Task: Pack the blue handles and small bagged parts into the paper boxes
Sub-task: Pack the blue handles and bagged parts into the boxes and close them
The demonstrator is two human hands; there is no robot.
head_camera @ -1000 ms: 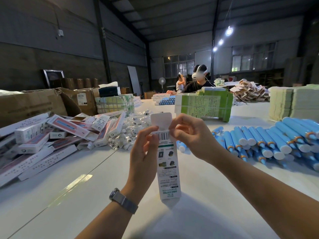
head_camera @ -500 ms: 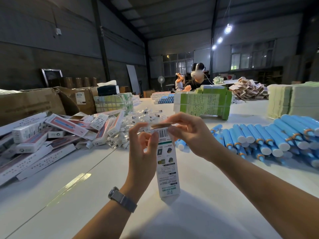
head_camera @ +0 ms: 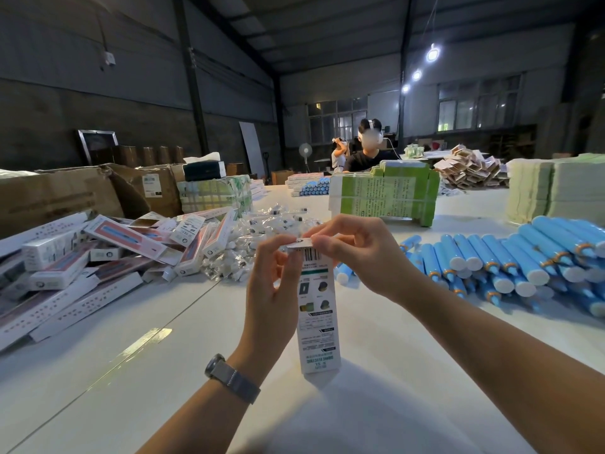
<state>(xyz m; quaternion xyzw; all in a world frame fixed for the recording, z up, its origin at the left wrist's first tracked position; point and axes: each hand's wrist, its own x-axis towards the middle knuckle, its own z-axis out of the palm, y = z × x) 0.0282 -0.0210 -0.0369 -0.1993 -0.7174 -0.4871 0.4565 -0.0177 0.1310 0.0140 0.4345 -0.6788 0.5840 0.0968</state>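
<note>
Tall, slim printed paper box [head_camera: 317,309] upright on smooth white table [head_camera: 163,371]; left hand [head_camera: 275,283] gripping its side, right hand [head_camera: 357,253] pinching folded top flap.

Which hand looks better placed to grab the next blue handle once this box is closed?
Probably the right hand: the blue handles lie heaped on its side of the table, while the left hand grips the paper box body.

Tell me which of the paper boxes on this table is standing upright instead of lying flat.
The paper box held between the left hand and right hand, standing on end at the table's middle. The other boxes lie flat in the heap of boxes at left.
</note>
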